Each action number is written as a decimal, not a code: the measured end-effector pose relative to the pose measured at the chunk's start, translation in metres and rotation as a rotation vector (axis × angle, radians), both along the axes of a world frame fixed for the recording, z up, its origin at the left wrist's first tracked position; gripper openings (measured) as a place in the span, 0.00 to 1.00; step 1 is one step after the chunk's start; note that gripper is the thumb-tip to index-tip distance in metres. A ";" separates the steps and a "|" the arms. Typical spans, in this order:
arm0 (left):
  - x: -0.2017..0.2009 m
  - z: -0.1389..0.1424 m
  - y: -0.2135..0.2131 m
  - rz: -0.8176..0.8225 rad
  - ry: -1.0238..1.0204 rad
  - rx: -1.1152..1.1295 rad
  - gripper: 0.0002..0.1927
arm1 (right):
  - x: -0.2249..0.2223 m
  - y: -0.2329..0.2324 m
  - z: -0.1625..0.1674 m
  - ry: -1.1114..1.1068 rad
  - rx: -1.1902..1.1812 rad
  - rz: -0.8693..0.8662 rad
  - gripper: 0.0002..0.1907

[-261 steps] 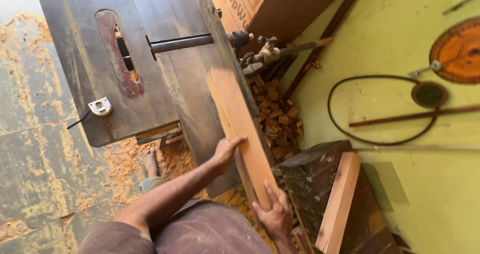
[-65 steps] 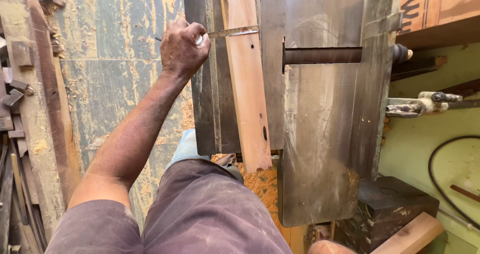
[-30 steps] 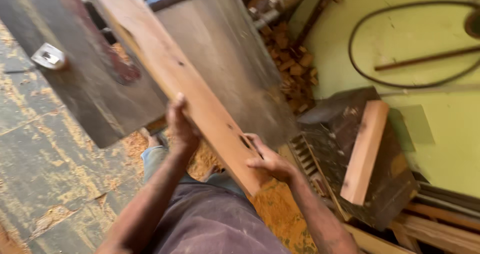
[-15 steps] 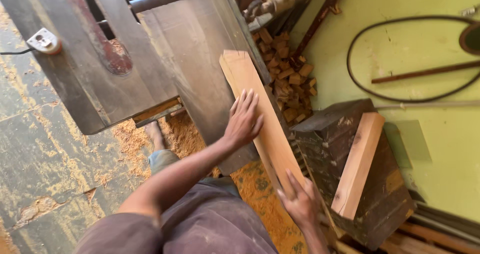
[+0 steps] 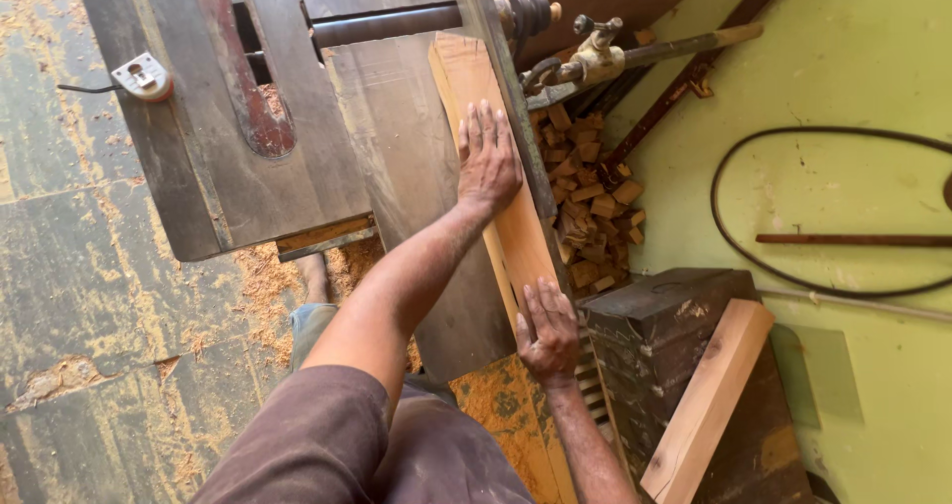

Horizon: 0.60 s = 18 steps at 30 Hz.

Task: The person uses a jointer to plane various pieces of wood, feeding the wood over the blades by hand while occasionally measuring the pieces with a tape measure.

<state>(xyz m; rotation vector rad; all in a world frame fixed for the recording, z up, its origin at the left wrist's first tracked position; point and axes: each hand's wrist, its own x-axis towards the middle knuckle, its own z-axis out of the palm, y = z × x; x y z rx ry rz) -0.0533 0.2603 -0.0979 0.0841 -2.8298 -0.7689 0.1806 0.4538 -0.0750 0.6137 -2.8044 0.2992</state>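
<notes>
Since half a second ago your left hand (image 5: 488,159) has slid further up the wooden plank (image 5: 501,197), and your right hand (image 5: 547,331) now lies flat on its near end. Both hands are open, palms down, fingers spread — pressing, not clasping. The plank lies on the machine table (image 5: 407,167) along its right edge, against the fence (image 5: 501,68) — its long axis runs from you toward the table's far edge.

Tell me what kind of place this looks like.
Most likely a woodworking shop: both hands press a long plank flat on a metal machine table, with sawdust on the floor and a pile of wood offcuts beside it.
</notes>
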 end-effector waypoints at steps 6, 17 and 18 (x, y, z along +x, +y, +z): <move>-0.025 0.008 -0.019 0.016 0.023 -0.054 0.34 | -0.030 -0.026 0.018 -0.084 -0.115 0.026 0.24; -0.052 0.008 -0.037 -0.003 -0.041 -0.056 0.33 | -0.054 -0.039 0.009 -0.100 -0.113 0.013 0.25; -0.053 0.009 -0.039 -0.011 -0.057 -0.065 0.33 | -0.055 -0.039 0.007 -0.102 -0.103 0.011 0.25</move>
